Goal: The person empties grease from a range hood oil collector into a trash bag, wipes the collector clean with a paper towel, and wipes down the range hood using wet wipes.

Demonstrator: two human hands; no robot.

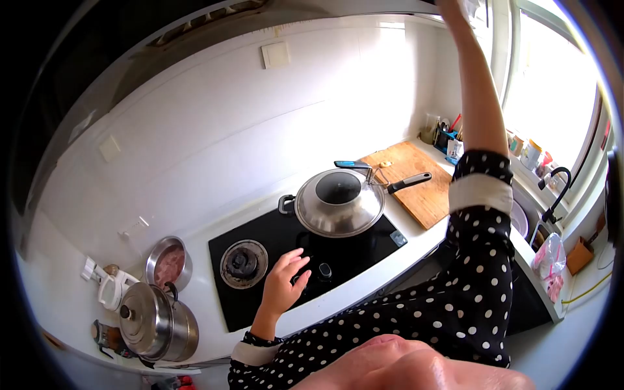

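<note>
My left hand (286, 279) hovers over the front of the black gas cooktop (351, 260), between the bare burner (244, 264) and a control knob (325, 270). Its fingers are apart and nothing is in them. On the other burner stands a steel wok (286, 205) covered by a domed lid (348, 211) with a dark centre. A utensil with a black and blue handle (351, 164) lies by the lid's back edge. My right arm (481, 97) stretches up toward the top edge, where the hand is cut off from sight.
A wooden cutting board (426, 198) lies right of the wok, with small yellowish pieces on it. At left are a steel bowl of raw meat (170, 263) and a lidded steel pot (175, 331). A black faucet (559, 188) rises by the window. The range hood (130, 71) overhangs.
</note>
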